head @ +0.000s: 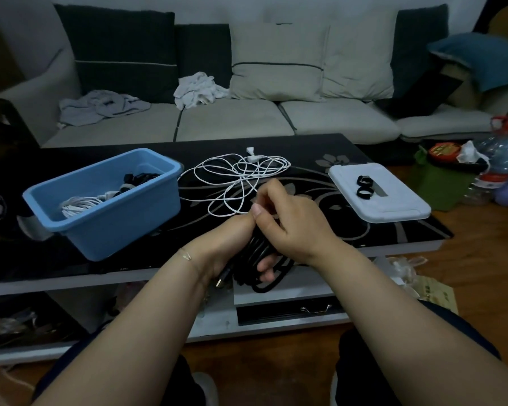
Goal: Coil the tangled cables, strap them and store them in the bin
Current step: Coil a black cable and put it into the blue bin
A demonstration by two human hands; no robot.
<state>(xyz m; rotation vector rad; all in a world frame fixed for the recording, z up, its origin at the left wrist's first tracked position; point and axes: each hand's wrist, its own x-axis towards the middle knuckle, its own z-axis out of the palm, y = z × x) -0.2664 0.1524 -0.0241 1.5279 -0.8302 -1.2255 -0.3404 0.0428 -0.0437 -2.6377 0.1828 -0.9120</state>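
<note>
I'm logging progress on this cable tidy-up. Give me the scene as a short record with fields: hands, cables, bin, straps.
left hand: grips the black cable, coiled in a bundle
right hand: fingers curled at the top of the bundle; what they pinch is hidden
white cable: loose and tangled on the table
bin: blue, on the table's left; holds a coiled white cable and dark items
straps: two black loops on the white lid

Dim room; a grey sofa (232,118) with cushions (279,63) stands behind a dark floral table (320,171); wooden floor (481,244) lies right.
</note>
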